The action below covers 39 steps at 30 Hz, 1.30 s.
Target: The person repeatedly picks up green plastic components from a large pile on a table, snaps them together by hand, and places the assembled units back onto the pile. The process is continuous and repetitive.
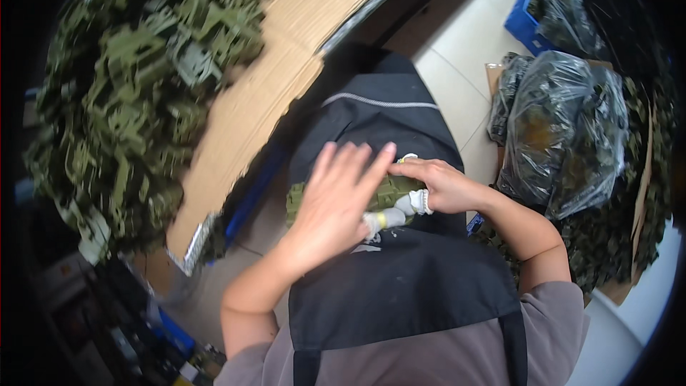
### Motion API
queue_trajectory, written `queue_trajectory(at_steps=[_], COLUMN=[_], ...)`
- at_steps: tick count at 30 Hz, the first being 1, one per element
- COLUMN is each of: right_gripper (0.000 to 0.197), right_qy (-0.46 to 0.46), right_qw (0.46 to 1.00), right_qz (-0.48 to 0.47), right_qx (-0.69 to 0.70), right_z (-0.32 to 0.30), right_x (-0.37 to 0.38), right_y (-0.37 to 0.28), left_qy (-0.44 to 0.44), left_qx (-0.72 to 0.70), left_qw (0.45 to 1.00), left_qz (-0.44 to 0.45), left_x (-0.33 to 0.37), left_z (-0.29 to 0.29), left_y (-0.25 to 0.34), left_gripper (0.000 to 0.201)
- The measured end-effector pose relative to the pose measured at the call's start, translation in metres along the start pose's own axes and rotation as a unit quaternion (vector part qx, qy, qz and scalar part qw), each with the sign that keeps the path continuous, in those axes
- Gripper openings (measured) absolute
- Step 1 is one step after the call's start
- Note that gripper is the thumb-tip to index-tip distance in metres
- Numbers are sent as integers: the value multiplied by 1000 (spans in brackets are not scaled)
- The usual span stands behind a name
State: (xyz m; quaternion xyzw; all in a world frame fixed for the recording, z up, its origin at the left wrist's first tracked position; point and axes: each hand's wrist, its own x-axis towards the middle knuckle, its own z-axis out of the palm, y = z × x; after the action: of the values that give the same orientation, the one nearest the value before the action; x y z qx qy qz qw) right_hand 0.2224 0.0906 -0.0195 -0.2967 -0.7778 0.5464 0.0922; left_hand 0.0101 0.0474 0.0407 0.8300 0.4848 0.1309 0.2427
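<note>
- green pieces: in the person's lap, over the dark apron, partly hidden beneath both hands; their exact number cannot be told.
- left hand: above the green pieces, blurred; its fingers stand spread apart, but whether its thumb presses on anything cannot be told.
- right hand: just beside the left, its fingers bent inward at the green pieces; whether they are clamped on them cannot be told.
- white covers: on some of the fingers, one with a yellow band.
- apron: black, spread across chest and lap, with a pale line of trim near the knees.
- bench: to the left, topped with brown cardboard, ragged along the near edge, silvery at the lower corner.
- pile: many flat green parts heaped on the bench.
- floor: pale tiles with thin joints.
- bags: clear plastic, filled with dark contents, at the right.
- heap: more green parts, below and beside the bags.
- crate: blue, standing beyond the bags.
</note>
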Motion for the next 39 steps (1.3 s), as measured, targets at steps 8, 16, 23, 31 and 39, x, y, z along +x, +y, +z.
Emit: queue_trajectory(at_steps=[8, 16, 23, 31, 39], right_gripper=[51, 50, 51, 52, 56], right_qy=[-74, -52, 50, 13, -6], right_qw=[991, 999, 993, 1000, 989], right_qz=[-26, -9, -33, 7, -8], right_qx=[-108, 12, -104, 28, -148], right_z=[23, 33, 52, 51, 38], right_x=[-1, 7, -3, 1, 3], right_y=[4, 12, -5, 14, -2], left_qy=[-175, -146, -179, -229, -179], left_qx=[-161, -202, -199, -174, -93], left_qw=[966, 962, 957, 951, 975], left_qz=[-103, -109, -109, -117, -96], left_x=[-28, -36, -36, -26, -25], left_z=[42, 50, 49, 44, 41], left_y=[-26, -40, -38, -38, -39], left_gripper=[76, 75, 78, 81, 74])
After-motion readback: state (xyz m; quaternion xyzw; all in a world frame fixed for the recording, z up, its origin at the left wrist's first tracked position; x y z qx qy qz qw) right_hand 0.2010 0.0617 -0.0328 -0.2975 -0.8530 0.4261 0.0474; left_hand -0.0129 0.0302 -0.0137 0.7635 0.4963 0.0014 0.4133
